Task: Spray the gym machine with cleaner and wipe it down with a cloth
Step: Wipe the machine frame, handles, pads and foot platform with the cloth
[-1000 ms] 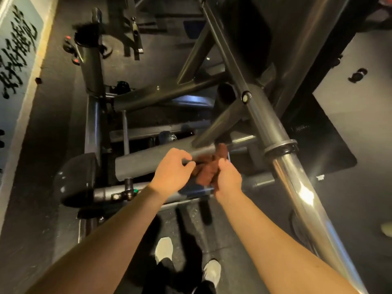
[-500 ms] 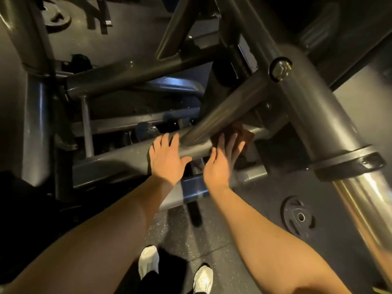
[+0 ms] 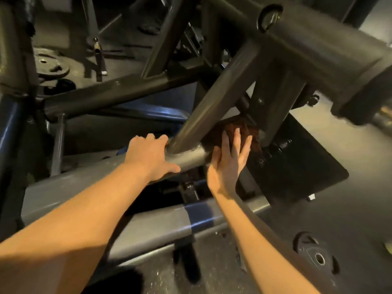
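Rust-brown terry cloth [image 3: 247,130] pressed against the dark grey steel gym machine [image 3: 307,52] by a flat right hand [image 3: 228,164].

Nearest runs a grey floor rail with a blue painted band [image 3: 200,217], with a black round weight plate [image 3: 316,254] lying on the floor to its right. Above the rail, the left hand [image 3: 151,158] rests on the horizontal grey steel tube [image 3: 80,185] at the weld, its fingers laid over the top, its thumb stretched along the near side, not closed around it. Just beside it, the right hand's fingers are straight and spread, holding the cloth against the end of that tube. The slanted grey tube [image 3: 214,105] rises between the hands. A black rubber mat [image 3: 301,166] lies beyond.
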{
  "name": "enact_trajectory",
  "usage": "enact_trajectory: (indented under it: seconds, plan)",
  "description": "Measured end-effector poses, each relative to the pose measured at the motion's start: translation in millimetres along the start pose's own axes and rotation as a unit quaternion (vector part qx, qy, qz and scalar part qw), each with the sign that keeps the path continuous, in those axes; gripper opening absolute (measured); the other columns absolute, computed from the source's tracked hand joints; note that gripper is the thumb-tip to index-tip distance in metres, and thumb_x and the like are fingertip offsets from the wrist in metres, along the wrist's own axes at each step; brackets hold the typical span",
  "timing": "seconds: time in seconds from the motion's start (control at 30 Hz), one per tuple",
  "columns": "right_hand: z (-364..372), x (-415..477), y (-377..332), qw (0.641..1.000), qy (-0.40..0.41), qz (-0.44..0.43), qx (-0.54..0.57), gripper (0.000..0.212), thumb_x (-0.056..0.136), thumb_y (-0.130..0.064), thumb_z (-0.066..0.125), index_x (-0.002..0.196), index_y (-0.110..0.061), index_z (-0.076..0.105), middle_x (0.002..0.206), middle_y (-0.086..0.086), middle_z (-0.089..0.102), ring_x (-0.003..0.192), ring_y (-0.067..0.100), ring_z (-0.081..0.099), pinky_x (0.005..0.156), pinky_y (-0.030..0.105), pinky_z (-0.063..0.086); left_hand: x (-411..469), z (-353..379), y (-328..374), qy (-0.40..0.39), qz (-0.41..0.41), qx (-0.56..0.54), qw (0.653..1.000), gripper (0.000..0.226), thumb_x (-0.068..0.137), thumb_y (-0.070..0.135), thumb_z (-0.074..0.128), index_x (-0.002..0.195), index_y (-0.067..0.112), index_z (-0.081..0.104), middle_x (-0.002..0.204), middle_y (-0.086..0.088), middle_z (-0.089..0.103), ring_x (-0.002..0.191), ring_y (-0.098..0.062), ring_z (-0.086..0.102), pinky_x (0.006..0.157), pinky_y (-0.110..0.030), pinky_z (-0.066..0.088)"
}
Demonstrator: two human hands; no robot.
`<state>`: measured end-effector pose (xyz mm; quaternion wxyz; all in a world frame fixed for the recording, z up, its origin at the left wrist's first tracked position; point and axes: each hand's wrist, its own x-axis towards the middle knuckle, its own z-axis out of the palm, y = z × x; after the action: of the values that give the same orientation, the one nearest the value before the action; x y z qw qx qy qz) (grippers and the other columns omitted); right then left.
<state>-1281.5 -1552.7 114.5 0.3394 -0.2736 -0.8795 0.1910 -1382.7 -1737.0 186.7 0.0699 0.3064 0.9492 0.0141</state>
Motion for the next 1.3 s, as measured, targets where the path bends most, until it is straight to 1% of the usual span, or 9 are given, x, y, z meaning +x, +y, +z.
enact_trajectory:
  seconds: [0.17,0.3,0.47,0.63,0.77,0.9,1.07,1.2,1.3]
  plan:
    - [8,-6,14,0.998,0.045,-0.050,0.003,0.047,0.107,-0.032,0.045,0.153,-0.027,0.044,0.171,-0.005,0.020,0.160,0.022,-0.007,0.125,0.060,0.010,-8,10,-1,0.021,-0.002,-0.051,0.998,0.093,0.075,0.082,0.066,0.146,0.026,0.046,0.135,-0.008,0.056,0.121,-0.035,0.059,0.098,-0.043,0.046]
    - [4,-1,31,0.985,0.051,-0.157,-0.045,0.047,0.104,-0.038,0.041,0.148,-0.027,0.054,0.161,0.001,0.037,0.157,0.030,0.014,0.125,0.060,0.006,-14,34,-6,0.090,0.003,-0.113,0.990,0.090,0.074,0.082,0.066,0.146,0.030,0.051,0.138,-0.001,0.060,0.125,-0.028,0.058,0.100,-0.042,0.049]
    - [-10,27,55,0.949,0.041,-0.301,-0.088,0.054,0.100,-0.047,0.039,0.138,-0.019,0.066,0.140,0.007,0.057,0.140,0.034,0.041,0.119,0.059,0.027,-20,55,-4,0.145,0.008,-0.164,0.976,0.087,0.079,0.077,0.066,0.149,0.028,0.049,0.146,0.002,0.058,0.130,-0.022,0.056,0.109,-0.042,0.046]
    - [-32,67,59,0.909,-0.040,-0.385,-0.152,0.057,0.104,-0.052,0.033,0.141,-0.022,0.062,0.144,0.001,0.059,0.142,0.028,0.045,0.119,0.046,0.031,-22,58,0,0.153,-0.005,-0.178,0.972,0.087,0.081,0.076,0.065,0.152,0.031,0.044,0.154,0.003,0.050,0.137,-0.024,0.050,0.114,-0.040,0.041]
    - [-59,97,48,0.919,-0.125,-0.323,-0.191,0.045,0.110,-0.043,0.034,0.139,-0.025,0.063,0.143,0.000,0.060,0.138,0.026,0.048,0.114,0.042,0.038,-24,51,0,0.144,-0.014,-0.159,0.977,0.081,0.083,0.076,0.063,0.150,0.034,0.045,0.151,0.002,0.051,0.136,-0.026,0.049,0.114,-0.043,0.039]
    - [-44,91,22,0.931,-0.118,-0.295,-0.179,0.043,0.107,-0.045,0.029,0.118,-0.034,0.069,0.122,-0.007,0.068,0.117,0.022,0.061,0.102,0.043,0.048,-25,55,-1,0.156,-0.010,-0.164,0.974,0.079,0.085,0.076,0.061,0.150,0.035,0.043,0.151,0.005,0.051,0.136,-0.024,0.049,0.113,-0.042,0.040]
    - [-39,38,25,0.878,-0.044,-0.441,-0.182,0.037,0.105,-0.030,0.042,0.121,-0.019,0.073,0.124,0.001,0.070,0.120,0.025,0.060,0.108,0.039,0.045,-26,59,0,0.171,-0.004,-0.171,0.970,0.077,0.088,0.073,0.058,0.153,0.034,0.041,0.153,0.005,0.049,0.137,-0.021,0.049,0.116,-0.042,0.037]
    - [-55,82,47,0.921,-0.081,-0.352,-0.144,0.041,0.110,-0.034,0.040,0.138,-0.020,0.065,0.141,0.004,0.063,0.135,0.028,0.053,0.115,0.042,0.039,-21,66,-2,0.195,-0.009,-0.158,0.968,0.079,0.088,0.076,0.054,0.155,0.036,0.038,0.157,0.006,0.046,0.143,-0.021,0.045,0.122,-0.048,0.029]
    - [-49,94,43,0.931,-0.066,-0.320,-0.165,0.038,0.110,-0.034,0.036,0.125,-0.026,0.071,0.128,0.001,0.068,0.124,0.028,0.059,0.102,0.040,0.046,-19,68,-3,0.211,-0.008,-0.149,0.966,0.079,0.089,0.077,0.052,0.155,0.038,0.038,0.158,0.007,0.045,0.145,-0.021,0.042,0.124,-0.052,0.024]
